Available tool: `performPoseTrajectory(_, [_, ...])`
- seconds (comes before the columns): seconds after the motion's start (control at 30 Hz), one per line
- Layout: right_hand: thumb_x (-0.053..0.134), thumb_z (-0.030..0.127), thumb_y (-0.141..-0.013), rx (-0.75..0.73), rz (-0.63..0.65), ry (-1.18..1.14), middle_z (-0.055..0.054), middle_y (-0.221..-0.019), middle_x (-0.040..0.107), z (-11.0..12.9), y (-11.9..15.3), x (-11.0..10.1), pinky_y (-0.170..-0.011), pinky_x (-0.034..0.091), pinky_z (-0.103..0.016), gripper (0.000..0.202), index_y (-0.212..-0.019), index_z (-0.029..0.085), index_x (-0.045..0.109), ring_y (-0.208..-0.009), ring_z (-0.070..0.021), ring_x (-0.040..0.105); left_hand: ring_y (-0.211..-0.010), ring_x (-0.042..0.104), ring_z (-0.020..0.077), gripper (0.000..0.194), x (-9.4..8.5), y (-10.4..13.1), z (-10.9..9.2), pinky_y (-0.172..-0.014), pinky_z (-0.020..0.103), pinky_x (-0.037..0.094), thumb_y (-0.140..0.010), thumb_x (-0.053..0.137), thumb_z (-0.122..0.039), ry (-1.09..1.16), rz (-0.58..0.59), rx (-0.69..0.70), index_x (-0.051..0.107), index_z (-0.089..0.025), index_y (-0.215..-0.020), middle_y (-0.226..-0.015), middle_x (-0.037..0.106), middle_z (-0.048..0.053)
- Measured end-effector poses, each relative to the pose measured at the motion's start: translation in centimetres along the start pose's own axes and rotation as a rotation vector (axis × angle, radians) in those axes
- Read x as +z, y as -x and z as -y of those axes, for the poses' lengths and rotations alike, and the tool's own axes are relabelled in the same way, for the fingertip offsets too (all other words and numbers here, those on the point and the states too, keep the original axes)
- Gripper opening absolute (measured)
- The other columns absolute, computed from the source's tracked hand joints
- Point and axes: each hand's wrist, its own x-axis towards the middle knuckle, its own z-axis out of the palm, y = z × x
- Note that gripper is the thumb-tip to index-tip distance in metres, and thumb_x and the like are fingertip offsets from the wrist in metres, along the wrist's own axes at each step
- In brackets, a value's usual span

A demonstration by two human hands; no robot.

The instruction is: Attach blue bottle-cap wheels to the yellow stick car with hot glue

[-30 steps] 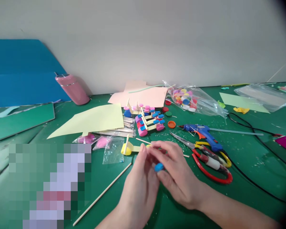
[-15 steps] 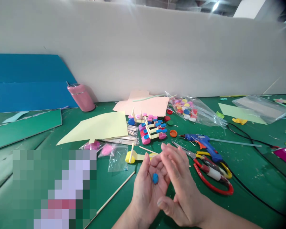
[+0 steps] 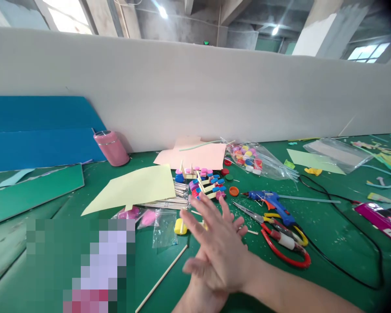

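Palm over palm, my right hand point(image 3: 220, 252) lies across my left hand point(image 3: 206, 284). The right fingers are stretched out and spread, pointing up and left. My left hand is mostly covered; some of its fingertips stick out on the right. The small lump of blue clay that was on the left palm is hidden between the hands. Just beyond the fingers is a yellow clay piece point(image 3: 180, 226) with a stick part on it. Behind it stand several small pink and blue models with wooden stick parts point(image 3: 211, 188), partly covered by my fingers.
Right of my hands lie scissors point(image 3: 252, 213), red-handled pliers point(image 3: 285, 261) and a blue glue gun point(image 3: 273, 202) with its cord. A wooden stick point(image 3: 163, 278) lies at left. Yellow paper point(image 3: 130, 189), a bag of coloured caps point(image 3: 260, 161) and a pink tumbler point(image 3: 112, 148) are farther back.
My right hand has come down across the left palm, covering the blue clay lump. The view has tilted up and turned slightly right.
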Motion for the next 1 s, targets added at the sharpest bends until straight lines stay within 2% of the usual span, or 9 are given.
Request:
performPoseTrajectory(0.03, [0.039, 0.062, -0.08, 0.027, 0.001, 0.016, -0.012, -0.146, 0.021, -0.6, -0.1, -0.2, -0.1, 0.009, -0.066, 0.075, -0.14, 0.023, 0.018, -0.131, -0.0385, 0.018, -0.112, 0.052, 0.0261, 0.062, -0.1, 0.0, -0.4, -0.092, 0.044, 0.04, -0.085, 0.012, -0.058, 0.085, 0.011, -0.031, 0.055, -0.026, -0.116, -0.112, 0.062, 0.008])
performPoseTrajectory(0.13, [0.04, 0.057, -0.082, 0.094, 0.044, 0.039, -0.012, -0.146, 0.021, -1.4, 0.7, 0.0, -0.101, 0.008, -0.063, 0.072, -0.14, 0.022, 0.017, -0.133, -0.0351, 0.014, -0.117, 0.047, 0.0249, 0.059, -0.7, -0.3, -1.3, -0.097, 0.044, 0.035, -0.086, 0.016, -0.055, 0.553, 0.021, -0.191, 0.053, -0.024, -0.119, -0.116, 0.059, 0.008])
performPoseTrajectory(0.23, [0.04, 0.055, -0.083, 0.08, 0.077, 0.007, -0.012, -0.147, 0.016, -0.9, 1.4, 0.7, -0.099, 0.009, -0.064, 0.073, -0.141, 0.022, 0.012, -0.133, -0.0357, 0.012, -0.12, 0.044, 0.0251, 0.058, -1.0, -0.6, -1.3, -0.099, 0.044, 0.032, -0.085, 0.022, -0.055, 0.711, -0.017, -0.24, 0.057, -0.021, -0.116, -0.119, 0.058, 0.009])
performPoseTrajectory(0.37, [0.04, 0.058, -0.081, 0.072, 0.015, 0.022, -0.01, -0.148, 0.014, -0.7, 0.5, 0.7, -0.099, 0.002, -0.065, 0.075, -0.141, 0.024, 0.01, -0.132, -0.0373, 0.012, -0.119, 0.044, 0.0255, 0.047, -0.1, -0.3, -0.6, -0.099, 0.042, 0.033, -0.082, 0.039, -0.053, 0.734, 0.007, -0.233, 0.057, -0.026, -0.115, -0.119, 0.058, 0.006])
performPoseTrajectory(0.47, [0.042, 0.057, -0.079, 0.124, -0.05, 0.066, -0.011, -0.144, 0.023, -1.7, -0.2, 0.0, -0.099, 0.003, -0.064, 0.074, -0.14, 0.022, 0.017, -0.13, -0.0378, 0.016, -0.114, 0.048, 0.025, 0.033, 0.3, -0.2, -0.7, -0.098, 0.041, 0.035, -0.082, 0.05, -0.037, 0.776, -0.029, -0.267, 0.061, -0.021, -0.108, -0.112, 0.062, 0.007])
performPoseTrajectory(0.6, [0.044, 0.052, -0.081, 0.15, -0.162, 0.005, -0.012, -0.133, 0.038, -3.2, 0.5, -0.6, -0.101, 0.009, -0.061, 0.063, -0.133, 0.019, 0.03, -0.125, -0.0341, 0.027, -0.103, 0.057, 0.0222, 0.019, -0.5, -0.4, -1.8, -0.095, 0.035, 0.038, -0.081, 0.052, -0.017, 0.795, -0.123, -0.225, 0.068, -0.014, -0.091, -0.096, 0.069, 0.008])
performPoseTrajectory(0.73, [0.049, 0.048, -0.081, 0.093, -0.381, -0.08, -0.011, -0.12, 0.045, -3.6, 1.5, -0.5, -0.098, 0.027, -0.052, 0.054, -0.124, 0.017, 0.039, -0.116, -0.0297, 0.037, -0.094, 0.062, 0.0229, 0.02, -2.0, -0.2, -3.1, -0.086, 0.034, 0.045, -0.082, 0.052, -0.019, 0.748, -0.175, -0.256, 0.068, -0.011, -0.092, -0.095, 0.069, 0.012])
performPoseTrajectory(0.8, [0.054, 0.046, -0.079, 0.083, -0.449, -0.091, -0.011, -0.116, 0.046, -3.4, 1.7, -0.3, -0.095, 0.033, -0.048, 0.051, -0.12, 0.018, 0.042, -0.113, -0.029, 0.039, -0.093, 0.063, 0.0235, 0.021, -2.5, 0.0, -3.6, -0.083, 0.033, 0.047, -0.082, 0.053, -0.022, 0.716, -0.189, -0.239, 0.068, -0.012, -0.093, -0.096, 0.069, 0.013])
performPoseTrajectory(1.0, [0.066, 0.04, -0.072, 0.124, -0.44, -0.098, -0.01, -0.113, 0.046, -2.7, 2.0, 0.4, -0.093, 0.035, -0.047, 0.053, -0.116, 0.019, 0.045, -0.111, -0.0294, 0.039, -0.095, 0.061, 0.0222, 0.02, -2.5, 0.9, -4.2, -0.084, 0.03, 0.044, -0.081, 0.054, -0.025, 0.565, -0.215, -0.146, 0.067, -0.016, -0.093, -0.094, 0.069, 0.009])
